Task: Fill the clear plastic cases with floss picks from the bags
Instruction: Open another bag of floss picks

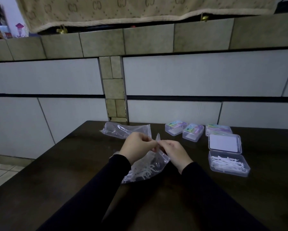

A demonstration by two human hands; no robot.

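- At the middle of the dark surface point(56, 172), your left hand point(137, 144) and right hand point(174, 151) pinch the top of a clear bag point(148, 167) holding white floss picks point(144, 173).
- To your right, an open case point(229, 165) is part filled with picks; three closed cases point(192, 131) sit behind it.
- A flattened bag point(123, 130) lies near the far edge; the surface's left side is bare.

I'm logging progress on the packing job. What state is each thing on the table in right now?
Left hand: pinches the bag's top edge.
Right hand: pinches the same edge.
Bag of floss picks: held up at its mouth, picks still inside.
Empty bag: lying crumpled.
Open case: lid back, picks inside.
Three labelled cases: closed.
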